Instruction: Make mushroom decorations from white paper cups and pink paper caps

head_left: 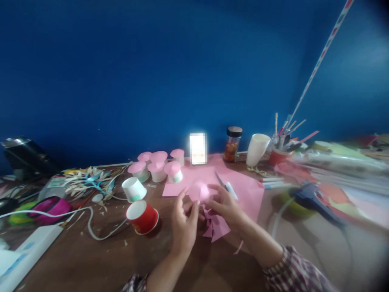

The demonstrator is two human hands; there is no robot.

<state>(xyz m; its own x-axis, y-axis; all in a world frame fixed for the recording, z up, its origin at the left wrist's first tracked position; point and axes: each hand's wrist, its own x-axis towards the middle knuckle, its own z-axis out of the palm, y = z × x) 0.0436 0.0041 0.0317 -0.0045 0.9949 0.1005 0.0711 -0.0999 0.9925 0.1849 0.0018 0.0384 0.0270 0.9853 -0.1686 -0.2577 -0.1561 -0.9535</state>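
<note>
Between my two hands is a pink paper disc (198,190), bent slightly into a shallow cone. My left hand (186,215) pinches its near left edge between thumb and fingers. On the other side, my right hand (225,205) has its fingers closed on the disc's right edge. Below the disc lie pink paper scraps (217,227). A large pink paper sheet (249,186) spreads behind my hands, with scissors (221,180) and a white marker-like tube (231,190) on it. Left of it stand several small white cups topped with pink paper cones (158,157).
A white cup (134,189) and a red cup (142,217) stand to the left, near a white cable and a power strip (33,255). A blue glue gun (316,200) lies at right. Behind are a jar (232,144), a white vase-like cup (257,150) and a lit white rectangle (198,149).
</note>
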